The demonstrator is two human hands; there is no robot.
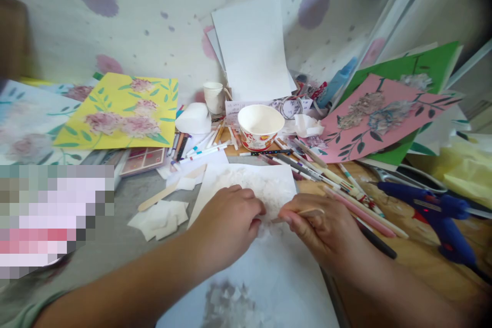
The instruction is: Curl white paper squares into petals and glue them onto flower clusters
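Observation:
My right hand point(326, 225) pinches a wooden craft stick point(311, 212), its tip pointing left toward my other hand. My left hand point(230, 225) is closed, thumb and fingertips pressed together beside the stick's tip; what they grip is hidden. Both hands are over a white sheet of paper point(207, 184) covered at the top with a patch of crumpled white tissue bits point(269, 189). Nearer to me on the white surface is a second patch, greyish with white bits point(230, 302). Cut white paper pieces point(161, 220) lie to the left, near another craft stick point(169, 192).
A paper bowl point(261, 125) stands behind, among scattered pens and stacked paper cups point(213, 97). Flower pictures on yellow card point(154, 87) and pink card point(372, 84) stand at either side. A blue glue gun point(434, 215) and scissors point(418, 177) lie at right.

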